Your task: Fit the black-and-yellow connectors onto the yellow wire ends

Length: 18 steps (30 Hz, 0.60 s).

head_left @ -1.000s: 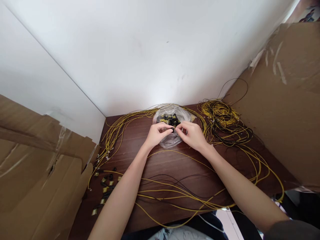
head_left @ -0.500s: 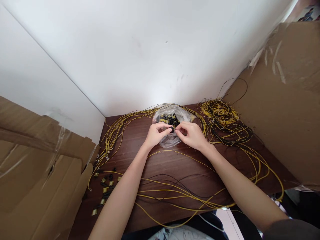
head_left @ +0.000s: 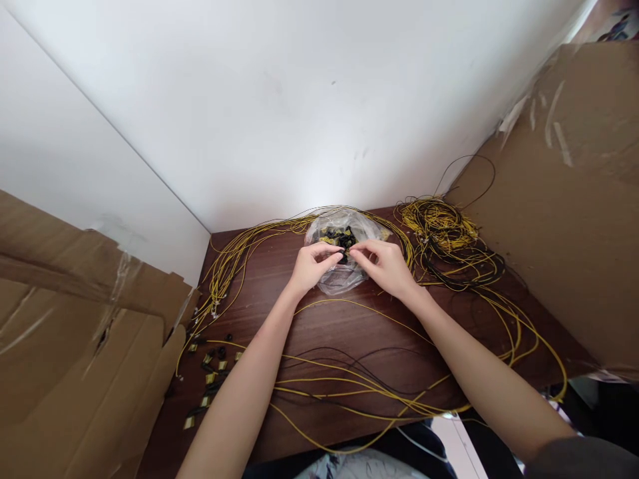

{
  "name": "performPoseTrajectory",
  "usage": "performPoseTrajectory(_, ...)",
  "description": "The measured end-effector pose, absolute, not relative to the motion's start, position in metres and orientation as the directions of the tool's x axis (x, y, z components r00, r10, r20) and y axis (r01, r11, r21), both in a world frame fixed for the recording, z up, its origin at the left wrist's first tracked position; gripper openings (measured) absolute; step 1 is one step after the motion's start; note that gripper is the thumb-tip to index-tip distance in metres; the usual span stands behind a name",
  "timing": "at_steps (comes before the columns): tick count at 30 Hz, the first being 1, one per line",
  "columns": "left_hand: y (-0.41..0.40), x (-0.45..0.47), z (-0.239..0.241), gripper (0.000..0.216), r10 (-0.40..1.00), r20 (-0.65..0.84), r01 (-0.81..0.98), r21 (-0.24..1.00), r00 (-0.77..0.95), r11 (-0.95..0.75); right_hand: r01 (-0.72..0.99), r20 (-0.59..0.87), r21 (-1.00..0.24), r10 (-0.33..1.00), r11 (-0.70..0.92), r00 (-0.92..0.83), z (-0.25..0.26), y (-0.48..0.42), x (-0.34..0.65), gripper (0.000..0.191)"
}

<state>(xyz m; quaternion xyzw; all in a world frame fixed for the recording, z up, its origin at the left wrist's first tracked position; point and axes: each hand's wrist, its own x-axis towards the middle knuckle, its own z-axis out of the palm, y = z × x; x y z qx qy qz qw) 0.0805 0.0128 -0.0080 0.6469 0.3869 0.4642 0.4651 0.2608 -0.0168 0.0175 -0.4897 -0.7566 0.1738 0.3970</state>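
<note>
Two cardboard panels (head_left: 574,219) wall your tabletop (head_left: 349,327), frame left and right; open room mid-frame, yellow cables (head_left: 412,403) crossing near the lower edge. Clear plastic bag (head_left: 337,285), center, holds black-and-yellow pieces (head_left: 343,235). Over it, your left hand (head_left: 310,267) pinches a small black part (head_left: 342,253); can't tell whether your right hand (head_left: 387,267) grips anything.

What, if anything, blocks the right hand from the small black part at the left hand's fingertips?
Nothing visible: the right hand is beside the small black part pinched by the left hand; contact is too small to tell. The clear plastic bag lies beneath, not between.
</note>
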Motion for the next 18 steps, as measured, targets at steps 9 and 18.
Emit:
performPoseTrajectory(9, 0.012, 0.081, -0.002, 0.023, 0.984, 0.149, -0.071, 0.987, 0.096, -0.142, 0.183, 0.22, -0.961, 0.973, 0.205, 0.066, 0.017, -0.006, 0.267, 0.04)
performPoseTrajectory(18, 0.017, 0.077, -0.003, 0.027, 0.994, 0.105, -0.258, 0.962, 0.043, -0.091, 0.006, 0.072, -0.997, 0.997, 0.072, 0.027, 0.023, -0.008, 0.266, 0.044)
